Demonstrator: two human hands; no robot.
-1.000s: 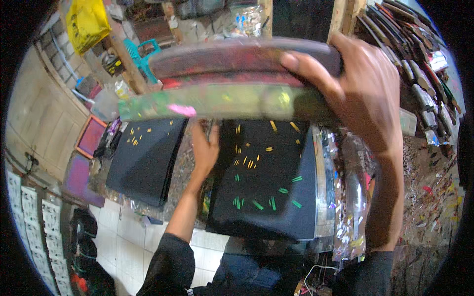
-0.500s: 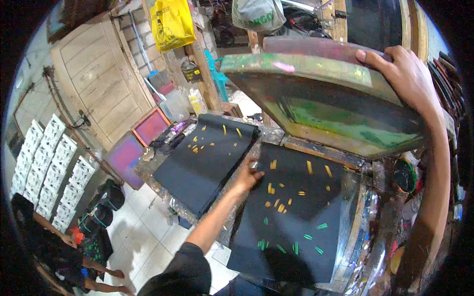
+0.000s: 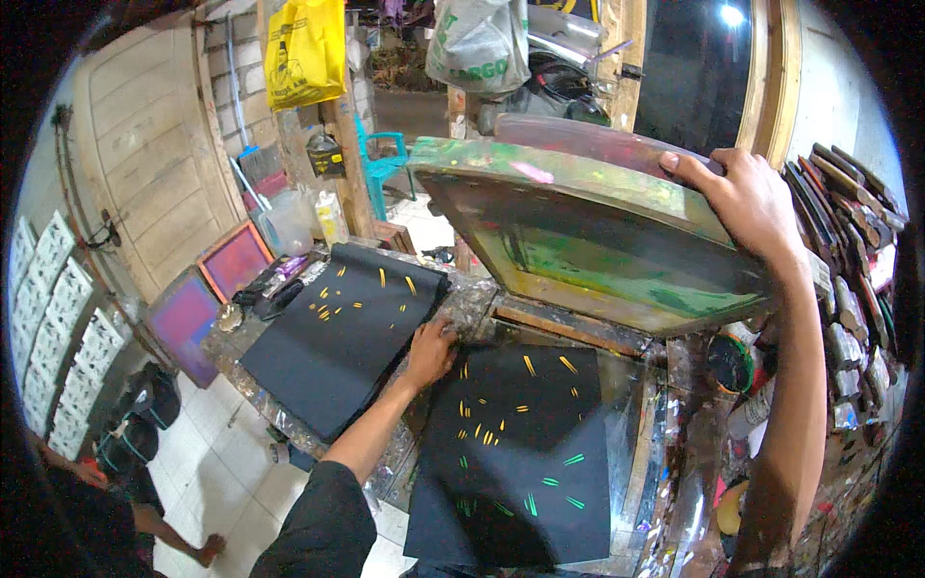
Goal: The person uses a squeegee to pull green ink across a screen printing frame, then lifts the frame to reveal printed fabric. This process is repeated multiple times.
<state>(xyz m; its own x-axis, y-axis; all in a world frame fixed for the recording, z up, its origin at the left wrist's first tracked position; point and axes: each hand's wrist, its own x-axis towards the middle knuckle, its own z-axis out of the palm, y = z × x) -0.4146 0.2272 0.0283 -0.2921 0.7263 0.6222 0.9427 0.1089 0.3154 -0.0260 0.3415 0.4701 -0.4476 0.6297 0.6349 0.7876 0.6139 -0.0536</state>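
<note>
On a paint-spattered worktable (image 3: pixel 470 316) lies a black sheet (image 3: pixel 511 458) with yellow and green strokes. Left of that sheet sits a yellow-marked black pile (image 3: pixel 337 358). Beyond the sheet, a screen frame (image 3: pixel 597 255) stands tilted, the right hand (image 3: pixel 750 197) clamped on its upper edge. By the sheet's far left corner, the left hand (image 3: pixel 430 354) curls, its hold impossible to tell.

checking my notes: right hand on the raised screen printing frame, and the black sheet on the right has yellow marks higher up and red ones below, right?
The lower marks on that black sheet are green, not red, as the head view shows. The right hand is on the raised screen printing frame and the upper marks are yellow.
</note>
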